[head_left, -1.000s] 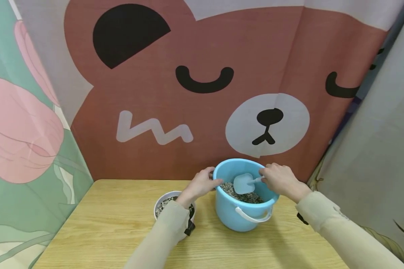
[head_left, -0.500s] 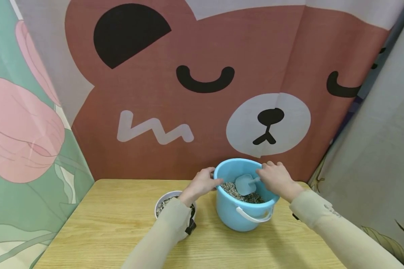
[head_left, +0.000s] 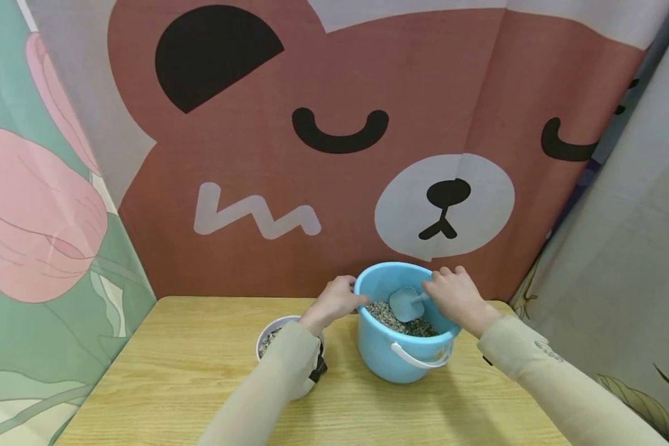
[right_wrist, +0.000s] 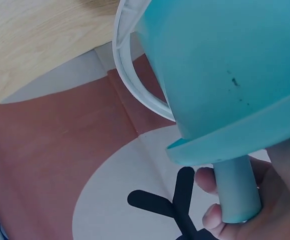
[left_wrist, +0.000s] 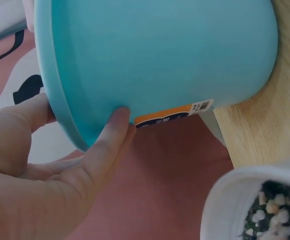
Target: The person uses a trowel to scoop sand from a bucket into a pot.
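The small pale-blue scoop (head_left: 406,303) sits inside the blue bucket (head_left: 404,353), blade on the gravel (head_left: 390,319). Compared with a second ago, we see the blade lower and nearer the bucket's middle, now touching the stones; we judge a scoop of gravel is being dug. The right hand (head_left: 451,294) has slid slightly left over the rim, its grip pinching the scoop's handle (right_wrist: 237,192), fingers curled around it, wrist arched above the bucket. The left hand (head_left: 337,300) is unchanged: grip clasped on the bucket's left rim, thumb inside, fingers (left_wrist: 107,145) along the outer wall. The white bowl (head_left: 273,337), holding similar gravel, stands just left on the wooden counter (head_left: 173,371).
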Demonstrator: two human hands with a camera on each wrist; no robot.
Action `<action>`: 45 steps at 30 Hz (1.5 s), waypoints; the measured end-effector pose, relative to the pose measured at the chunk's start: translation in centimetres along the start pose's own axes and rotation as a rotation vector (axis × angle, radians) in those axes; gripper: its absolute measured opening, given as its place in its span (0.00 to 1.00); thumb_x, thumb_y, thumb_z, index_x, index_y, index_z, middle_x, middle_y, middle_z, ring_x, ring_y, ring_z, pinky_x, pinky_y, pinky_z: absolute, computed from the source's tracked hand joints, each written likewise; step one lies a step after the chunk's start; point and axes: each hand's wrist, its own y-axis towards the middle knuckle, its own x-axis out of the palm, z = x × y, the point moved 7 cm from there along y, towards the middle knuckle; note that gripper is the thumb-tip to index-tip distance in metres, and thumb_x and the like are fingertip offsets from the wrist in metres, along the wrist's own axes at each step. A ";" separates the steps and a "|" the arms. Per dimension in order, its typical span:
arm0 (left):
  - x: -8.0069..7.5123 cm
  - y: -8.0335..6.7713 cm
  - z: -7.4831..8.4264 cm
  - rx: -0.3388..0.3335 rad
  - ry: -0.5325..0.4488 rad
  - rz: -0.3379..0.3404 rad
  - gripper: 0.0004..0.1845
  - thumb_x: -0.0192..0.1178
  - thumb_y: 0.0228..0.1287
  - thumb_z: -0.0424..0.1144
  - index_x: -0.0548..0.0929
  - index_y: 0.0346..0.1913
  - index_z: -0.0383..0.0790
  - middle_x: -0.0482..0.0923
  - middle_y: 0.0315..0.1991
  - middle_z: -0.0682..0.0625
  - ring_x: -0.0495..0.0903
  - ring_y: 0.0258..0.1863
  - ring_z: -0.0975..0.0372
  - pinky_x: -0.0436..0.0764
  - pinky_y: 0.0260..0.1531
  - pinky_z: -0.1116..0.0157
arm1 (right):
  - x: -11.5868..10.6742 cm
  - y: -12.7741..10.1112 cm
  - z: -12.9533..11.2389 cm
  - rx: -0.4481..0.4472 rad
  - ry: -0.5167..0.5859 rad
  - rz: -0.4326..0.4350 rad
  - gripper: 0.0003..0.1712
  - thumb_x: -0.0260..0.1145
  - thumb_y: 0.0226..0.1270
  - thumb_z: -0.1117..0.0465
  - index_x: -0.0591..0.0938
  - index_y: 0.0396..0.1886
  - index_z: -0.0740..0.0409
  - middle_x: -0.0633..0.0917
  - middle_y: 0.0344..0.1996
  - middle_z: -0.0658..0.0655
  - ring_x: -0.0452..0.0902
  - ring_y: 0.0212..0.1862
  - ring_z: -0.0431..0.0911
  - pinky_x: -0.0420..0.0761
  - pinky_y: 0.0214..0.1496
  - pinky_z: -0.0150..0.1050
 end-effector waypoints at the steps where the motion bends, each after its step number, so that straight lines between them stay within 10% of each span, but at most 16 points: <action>1: 0.0 0.0 0.0 -0.002 -0.001 0.001 0.19 0.66 0.62 0.34 0.77 0.53 0.29 0.81 0.39 0.45 0.81 0.37 0.58 0.84 0.39 0.57 | 0.0 0.0 0.1 0.003 -0.006 0.008 0.07 0.74 0.57 0.65 0.84 0.34 0.55 0.82 0.29 0.58 0.73 0.32 0.52 0.72 0.32 0.48; 24: -0.2 0.3 -0.6 -0.050 -0.017 0.007 0.17 0.64 0.65 0.37 0.77 0.51 0.30 0.80 0.37 0.47 0.81 0.36 0.59 0.84 0.37 0.62 | 1.3 0.7 -0.4 0.053 0.090 0.017 0.10 0.74 0.57 0.67 0.86 0.40 0.55 0.82 0.31 0.58 0.73 0.35 0.52 0.69 0.32 0.46; 33: -0.1 0.3 -0.7 -0.050 -0.025 0.010 0.13 0.62 0.68 0.38 0.77 0.47 0.31 0.78 0.36 0.46 0.81 0.35 0.59 0.83 0.39 0.60 | -0.1 0.4 -1.7 -0.109 0.113 0.104 0.03 0.74 0.58 0.63 0.87 0.31 0.51 0.77 0.22 0.52 0.70 0.27 0.47 0.64 0.25 0.39; 45: -0.1 0.1 -0.7 -0.051 -0.008 0.004 0.11 0.61 0.69 0.40 0.77 0.43 0.33 0.78 0.34 0.46 0.81 0.35 0.58 0.82 0.37 0.62 | -0.3 -1.1 -0.1 -0.222 0.577 -0.188 0.05 0.72 0.61 0.63 0.89 0.36 0.50 0.85 0.32 0.43 0.79 0.34 0.39 0.81 0.34 0.41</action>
